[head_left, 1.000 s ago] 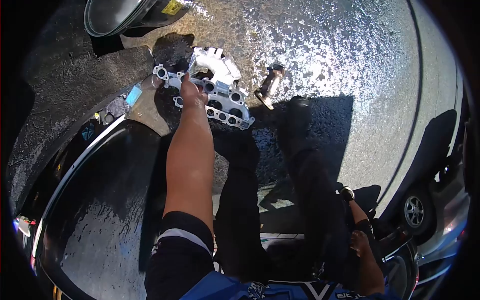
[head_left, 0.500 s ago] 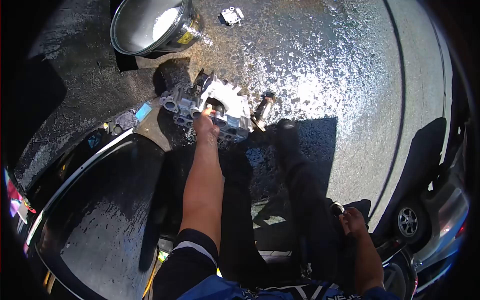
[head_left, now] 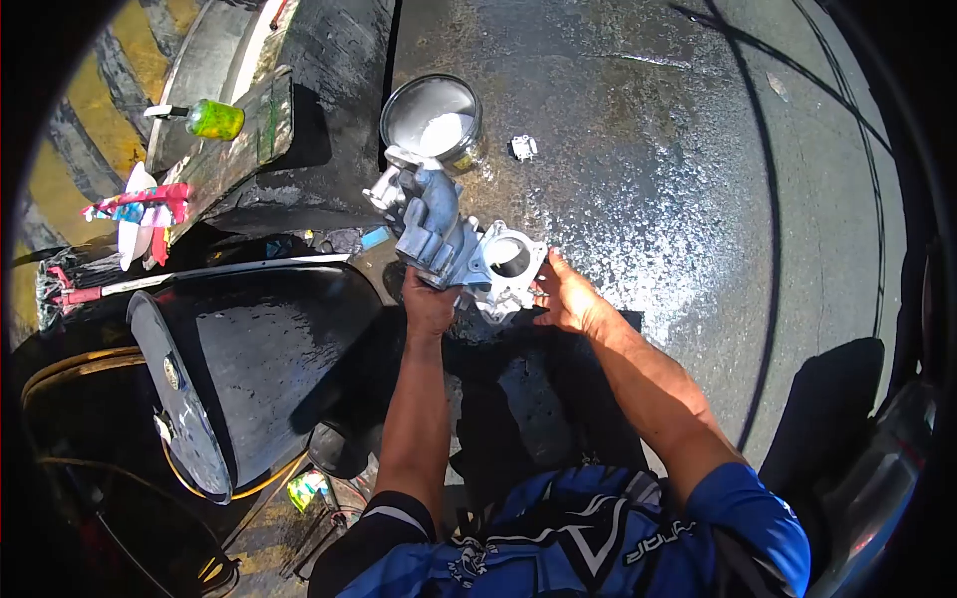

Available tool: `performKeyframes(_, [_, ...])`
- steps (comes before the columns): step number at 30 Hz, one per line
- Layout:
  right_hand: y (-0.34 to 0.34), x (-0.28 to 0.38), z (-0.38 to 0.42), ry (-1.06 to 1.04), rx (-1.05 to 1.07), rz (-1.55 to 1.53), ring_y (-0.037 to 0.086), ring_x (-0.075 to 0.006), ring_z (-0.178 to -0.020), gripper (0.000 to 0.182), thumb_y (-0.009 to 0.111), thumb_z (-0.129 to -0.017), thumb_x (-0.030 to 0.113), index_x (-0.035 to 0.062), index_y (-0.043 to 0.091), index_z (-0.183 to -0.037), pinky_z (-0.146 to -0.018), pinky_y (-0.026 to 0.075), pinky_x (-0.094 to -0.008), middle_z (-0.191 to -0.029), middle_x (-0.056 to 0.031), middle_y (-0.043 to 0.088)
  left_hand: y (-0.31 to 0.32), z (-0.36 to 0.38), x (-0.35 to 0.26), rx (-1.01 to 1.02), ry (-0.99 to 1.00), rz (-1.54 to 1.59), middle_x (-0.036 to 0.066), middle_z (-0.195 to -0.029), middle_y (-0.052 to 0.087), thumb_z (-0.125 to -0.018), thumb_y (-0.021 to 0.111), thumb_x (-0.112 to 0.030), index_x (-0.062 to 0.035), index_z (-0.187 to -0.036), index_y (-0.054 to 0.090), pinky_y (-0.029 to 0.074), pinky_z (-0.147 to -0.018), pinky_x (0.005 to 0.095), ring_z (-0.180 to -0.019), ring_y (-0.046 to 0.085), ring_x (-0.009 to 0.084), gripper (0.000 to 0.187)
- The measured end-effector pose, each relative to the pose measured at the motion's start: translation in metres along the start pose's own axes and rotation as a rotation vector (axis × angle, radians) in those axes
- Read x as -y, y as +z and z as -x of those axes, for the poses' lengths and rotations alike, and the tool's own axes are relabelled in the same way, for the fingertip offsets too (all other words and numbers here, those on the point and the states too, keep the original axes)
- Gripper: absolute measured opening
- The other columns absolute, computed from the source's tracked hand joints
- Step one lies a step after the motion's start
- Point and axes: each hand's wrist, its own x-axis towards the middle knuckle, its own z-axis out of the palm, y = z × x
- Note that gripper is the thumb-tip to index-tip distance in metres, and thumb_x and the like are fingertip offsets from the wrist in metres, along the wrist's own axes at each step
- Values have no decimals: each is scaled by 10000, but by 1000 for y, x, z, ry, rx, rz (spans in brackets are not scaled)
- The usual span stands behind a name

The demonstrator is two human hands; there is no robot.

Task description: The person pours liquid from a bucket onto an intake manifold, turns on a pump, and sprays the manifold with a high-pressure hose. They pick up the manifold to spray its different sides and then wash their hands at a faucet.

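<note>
A grey cast-metal intake manifold [head_left: 435, 221] is raised off the wet ground in front of me, tilted, its round flanged opening turned up toward the camera. My left hand [head_left: 431, 305] grips its underside, with most of the fingers hidden behind the casting. On the other side, my right hand [head_left: 570, 295] holds the edge by the round flange, fingers partly out of sight. Just beyond the manifold stands a black bucket [head_left: 469, 157] with something white inside. A small pale metal part [head_left: 523, 148] lies on the ground to the right of the bucket.
To the left sits a large black tub [head_left: 259, 369] beside a blue scrap [head_left: 375, 237]. A bottle with yellow-green contents [head_left: 215, 120] rests at upper left. A dark cable [head_left: 768, 249] crosses the pavement on the right, and part of a car [head_left: 877, 488] shows at lower right.
The manifold has been lifted off the ground and turned. My right hand has come from the lower right to hold it too. The view has shifted, showing more on the left.
</note>
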Motion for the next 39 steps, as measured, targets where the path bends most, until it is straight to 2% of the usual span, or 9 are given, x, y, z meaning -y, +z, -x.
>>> performKeyframes(4, [81, -10, 52, 87, 402, -31, 636, -180, -671, 575, 392, -939, 714, 222, 655, -1081, -764, 527, -578, -808, 23, 702, 2, 45, -102, -15, 171, -211, 96, -1203, 664, -716, 755, 101, 3, -1262, 562, 498, -983, 359, -1096, 647, 204, 587])
performKeyframes(5, [104, -16, 70, 59, 456, -83, 652, -187, -727, 525, 416, -954, 677, 222, 671, -1019, -551, 527, -457, -861, 14, 709, 7, 59, -138, -15, 232, -294, 100, -1204, 666, -724, 752, 96, 7, -1264, 570, 497, -984, 357, -1097, 646, 203, 577])
performKeyframes(8, [168, -38, 115, 36, 270, -62, 686, -191, -818, 395, 439, -1011, 503, 184, 667, -1051, -626, 565, -370, -968, -11, 713, -18, 103, -204, -102, 414, -690, 106, -1204, 670, -753, 755, 75, 6, -1283, 575, 498, -974, 352, -1107, 637, 197, 564])
performKeyframes(10, [196, -53, 129, 30, 515, -40, 687, -213, -963, 392, 389, -1020, 371, 91, 643, -1126, -789, 588, -425, -1031, -47, 711, -42, 131, -231, -222, 429, -763, 109, -1210, 664, -772, 762, 45, -2, -1301, 566, 495, -975, 359, -1139, 615, 200, 567])
performKeyframes(15, [291, -92, 177, 31, 789, 180, 710, -217, -835, 396, 448, -1003, 381, 55, 650, -1103, -689, 606, -376, -988, -96, 713, -107, 192, -317, -166, 710, -999, 111, -1339, 581, -833, 745, -56, -38, -1368, 525, 437, -1054, 427, -1273, 525, 265, 578])
performKeyframes(22, [399, -162, 227, -498, 774, 571, 677, -175, -795, 224, 517, -962, 216, 36, 637, -1020, -681, 566, -334, -920, -68, 680, -225, 272, -376, -149, 565, -482, 89, -1139, 630, -716, 886, -216, 8, -1344, 507, 500, -888, 327, -1049, 594, 213, 767])
performKeyframes(25, [446, -182, 237, -285, 955, 344, 685, -223, -901, 346, 496, -953, 330, 41, 622, -1094, -801, 576, -389, -1022, -85, 685, -260, 279, -404, -278, 724, -739, 94, -1106, 622, -741, 874, -228, 4, -1334, 506, 516, -835, 307, -983, 610, 209, 735])
performKeyframes(32, [515, -231, 226, -294, 1091, 395, 674, -221, -982, 372, 487, -953, 345, 46, 633, -1122, -883, 552, -400, -1075, -87, 686, -291, 290, -467, -342, 837, -246, 113, -1335, 540, -704, 886, -179, -37, -1384, 478, 403, -1065, 401, -1234, 493, 254, 806])
performKeyframes(39, [534, -285, 214, -111, 885, 380, 665, -211, -941, 364, 480, -958, 361, 74, 641, -1115, -860, 527, -386, -1053, -57, 690, -341, 316, -445, -460, 856, -261, 121, -1280, 603, -746, 840, -178, -14, -1315, 562, 431, -1047, 393, -1177, 562, 253, 654])
